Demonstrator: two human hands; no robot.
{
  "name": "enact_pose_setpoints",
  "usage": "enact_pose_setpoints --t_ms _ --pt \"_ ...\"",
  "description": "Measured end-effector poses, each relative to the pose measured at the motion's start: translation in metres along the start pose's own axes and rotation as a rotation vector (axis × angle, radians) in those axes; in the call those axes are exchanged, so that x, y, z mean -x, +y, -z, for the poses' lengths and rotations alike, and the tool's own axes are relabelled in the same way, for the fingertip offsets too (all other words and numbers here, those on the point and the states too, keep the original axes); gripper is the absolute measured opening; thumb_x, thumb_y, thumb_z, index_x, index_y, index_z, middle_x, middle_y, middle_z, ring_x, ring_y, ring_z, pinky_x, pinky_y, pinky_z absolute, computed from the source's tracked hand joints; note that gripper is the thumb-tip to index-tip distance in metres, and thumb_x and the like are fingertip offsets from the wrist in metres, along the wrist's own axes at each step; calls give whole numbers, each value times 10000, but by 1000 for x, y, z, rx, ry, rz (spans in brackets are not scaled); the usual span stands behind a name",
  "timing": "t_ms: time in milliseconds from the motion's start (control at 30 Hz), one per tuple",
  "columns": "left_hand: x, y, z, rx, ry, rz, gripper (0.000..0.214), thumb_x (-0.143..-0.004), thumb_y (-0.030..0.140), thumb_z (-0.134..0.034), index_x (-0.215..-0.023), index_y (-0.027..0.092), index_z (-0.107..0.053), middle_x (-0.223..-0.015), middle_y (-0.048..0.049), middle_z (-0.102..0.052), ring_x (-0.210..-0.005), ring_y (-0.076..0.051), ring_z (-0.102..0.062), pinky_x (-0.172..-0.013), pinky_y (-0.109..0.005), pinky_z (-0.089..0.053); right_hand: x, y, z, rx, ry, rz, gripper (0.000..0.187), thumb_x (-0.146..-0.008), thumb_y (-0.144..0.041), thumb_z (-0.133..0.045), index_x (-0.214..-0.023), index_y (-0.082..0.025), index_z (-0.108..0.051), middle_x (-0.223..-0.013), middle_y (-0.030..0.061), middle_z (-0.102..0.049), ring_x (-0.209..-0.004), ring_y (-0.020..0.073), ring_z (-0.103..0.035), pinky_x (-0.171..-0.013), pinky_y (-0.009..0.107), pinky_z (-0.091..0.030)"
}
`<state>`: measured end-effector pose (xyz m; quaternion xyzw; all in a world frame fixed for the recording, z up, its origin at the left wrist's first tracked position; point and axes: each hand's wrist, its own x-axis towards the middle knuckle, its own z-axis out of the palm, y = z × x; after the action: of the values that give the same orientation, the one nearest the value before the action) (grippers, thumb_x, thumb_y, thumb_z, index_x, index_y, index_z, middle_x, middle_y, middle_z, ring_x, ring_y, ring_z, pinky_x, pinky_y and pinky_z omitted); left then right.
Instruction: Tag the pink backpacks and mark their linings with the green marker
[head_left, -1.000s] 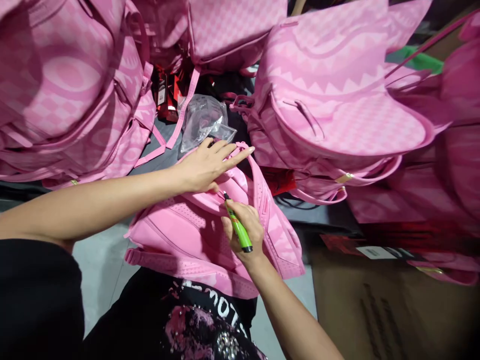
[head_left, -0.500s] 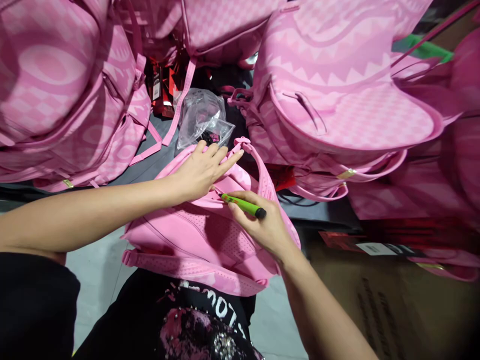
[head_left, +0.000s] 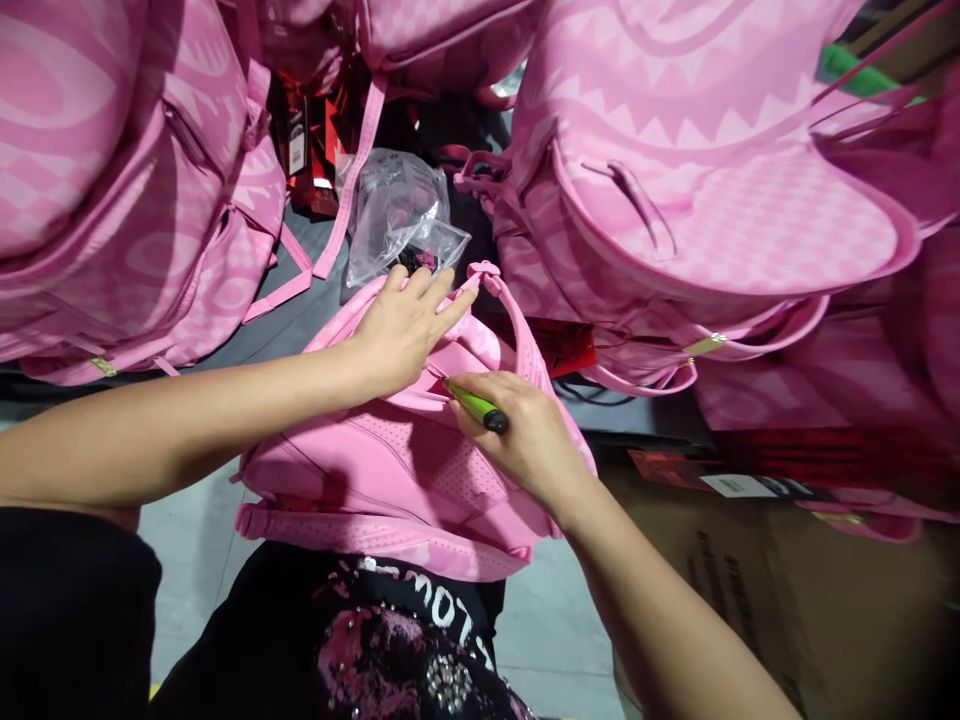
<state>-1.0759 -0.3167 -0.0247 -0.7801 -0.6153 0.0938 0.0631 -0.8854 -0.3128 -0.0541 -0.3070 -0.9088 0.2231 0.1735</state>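
Observation:
A pink backpack (head_left: 360, 460) lies across my lap with its padded, perforated back and straps facing up. My left hand (head_left: 405, 325) rests flat on its upper part, fingers spread and pointing away from me. In my right hand (head_left: 521, 425) is a bright green tool with a black end, like a pen or small cutter (head_left: 476, 405). Its front end touches or sits just over the pink fabric beside my left hand; the tip is partly hidden by my fingers.
Behind the backpack, a clear plastic bag (head_left: 397, 215) with small dark and pink items lies on the dark table. Patterned pink backpacks are piled left (head_left: 202, 200) and right (head_left: 720, 200). Red-and-black tags (head_left: 307, 150) hang nearby. A cardboard box (head_left: 720, 580) stands at lower right.
The green tool has turned a little in my right hand, its black end now lower and further left. My left hand stays on the backpack. The view has shifted slightly.

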Motion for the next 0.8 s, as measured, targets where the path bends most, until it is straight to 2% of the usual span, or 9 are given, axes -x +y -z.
enact_pose_setpoints --t_ms 200,400,600,800 --pt "0 -10 5 31 -46 -39 806 -916 332 -600 -1587 198 -174 -1600 -159 -279 -1337 -335 -403 -1066 -438 -321 3 3 -4 -75 68 33 204 -921 -206 -574 -1072 -172 -707 -1068 91 -757 -954 256 -707 -862 420 -558" --pt "3 -10 7 43 -46 42 782 -936 348 -563 -1590 240 -150 -1621 -150 -232 -1367 -366 -359 -1065 -491 -316 -3 4 -19 -222 139 18 212 -902 -234 -628 -1096 -216 -713 -1043 60 -765 -951 228 -704 -865 403 -553" --pt "2 -13 8 37 -75 4 802 -927 327 -569 -1592 249 -126 -1615 -141 -250 -1313 -357 -412 -1038 -486 -352 -5 -3 -34 -167 268 5 198 -895 -256 -650 -1061 -175 -722 -981 75 -767 -917 244 -696 -817 415 -534" --pt "2 -18 3 54 -56 -15 792 -936 323 -550 -1595 247 -118 -1628 -140 -217 -1317 -353 -407 -1036 -472 -352 -4 -18 -51 -101 438 -120 168 -899 -289 -651 -1000 -179 -729 -927 62 -764 -871 225 -698 -834 407 -488"
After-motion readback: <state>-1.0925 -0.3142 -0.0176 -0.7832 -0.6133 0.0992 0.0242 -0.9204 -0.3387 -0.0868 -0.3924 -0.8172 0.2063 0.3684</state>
